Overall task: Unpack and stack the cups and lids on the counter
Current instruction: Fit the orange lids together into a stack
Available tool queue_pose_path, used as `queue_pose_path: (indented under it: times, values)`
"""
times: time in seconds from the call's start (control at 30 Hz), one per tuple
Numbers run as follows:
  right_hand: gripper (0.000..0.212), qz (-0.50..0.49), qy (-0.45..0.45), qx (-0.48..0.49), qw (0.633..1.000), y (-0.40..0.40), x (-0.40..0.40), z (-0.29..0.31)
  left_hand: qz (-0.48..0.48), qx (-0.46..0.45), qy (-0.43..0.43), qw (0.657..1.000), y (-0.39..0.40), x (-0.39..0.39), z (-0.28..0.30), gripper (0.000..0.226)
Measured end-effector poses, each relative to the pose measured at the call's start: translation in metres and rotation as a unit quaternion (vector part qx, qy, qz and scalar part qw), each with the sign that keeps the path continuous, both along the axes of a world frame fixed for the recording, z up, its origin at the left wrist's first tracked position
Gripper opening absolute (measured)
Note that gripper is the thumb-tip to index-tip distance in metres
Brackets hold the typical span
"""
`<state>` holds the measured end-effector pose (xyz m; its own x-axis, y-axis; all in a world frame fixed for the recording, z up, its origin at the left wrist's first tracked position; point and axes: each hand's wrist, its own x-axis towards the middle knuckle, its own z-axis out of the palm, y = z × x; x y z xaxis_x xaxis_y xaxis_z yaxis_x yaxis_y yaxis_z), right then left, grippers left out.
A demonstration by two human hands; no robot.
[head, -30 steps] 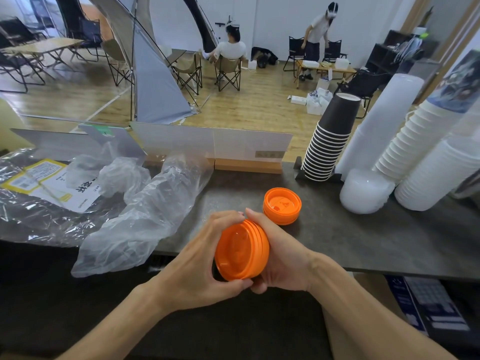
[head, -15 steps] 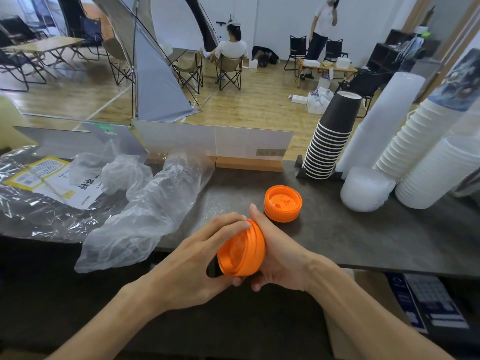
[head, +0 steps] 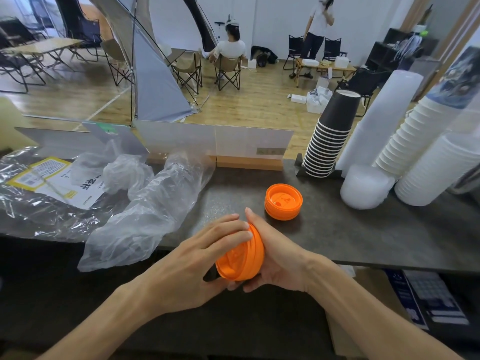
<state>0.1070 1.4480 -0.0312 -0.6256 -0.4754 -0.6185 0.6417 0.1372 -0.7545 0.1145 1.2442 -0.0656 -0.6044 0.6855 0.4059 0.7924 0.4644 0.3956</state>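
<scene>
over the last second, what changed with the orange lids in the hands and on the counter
The small stack of orange plastic lids held between the left hand and right hand has tipped further on edge, and the left fingers now lie flatter across its face. Both hands still hold it. The second orange lid stack on the dark counter stayed put.

Wood floor [head: 249, 105], white walls [head: 272, 19], folding chairs [head: 228, 71], grey tent panel [head: 155, 87], dark shelf unit [head: 389, 53] far right.
</scene>
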Motion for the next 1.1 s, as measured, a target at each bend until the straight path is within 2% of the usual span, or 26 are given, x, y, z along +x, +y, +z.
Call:
queue_pose_path:
  times: [0.17,0.33,0.53,0.67,0.97,1.1]
  values:
    - [0.048,-0.073,0.033,-0.013,0.997,-0.006,0.004,0.004,0.008,0.023,0.015,1.0,0.0,0.002,0.0,0.082]
    - [0.05,-0.108,0.068,-0.007,0.992,-0.011,0.005,0.006,0.019,0.052,0.017,0.998,0.004,0.001,-0.001,0.085]
    - [0.037,-0.129,0.104,0.003,0.986,-0.012,0.007,0.007,0.035,0.063,-0.034,0.997,0.003,-0.001,-0.002,0.09]
    - [0.039,-0.137,0.133,0.016,0.982,-0.014,0.008,0.004,0.051,0.088,-0.065,0.993,0.005,0.0,-0.002,0.091]
    - [0.025,-0.138,0.203,0.023,0.969,-0.017,0.005,-0.003,0.055,0.138,-0.15,0.977,0.004,-0.004,-0.001,0.089]
    - [0.031,-0.13,0.168,-0.003,0.977,-0.016,0.002,-0.005,0.051,0.122,-0.156,0.979,0.003,-0.008,0.002,0.088]
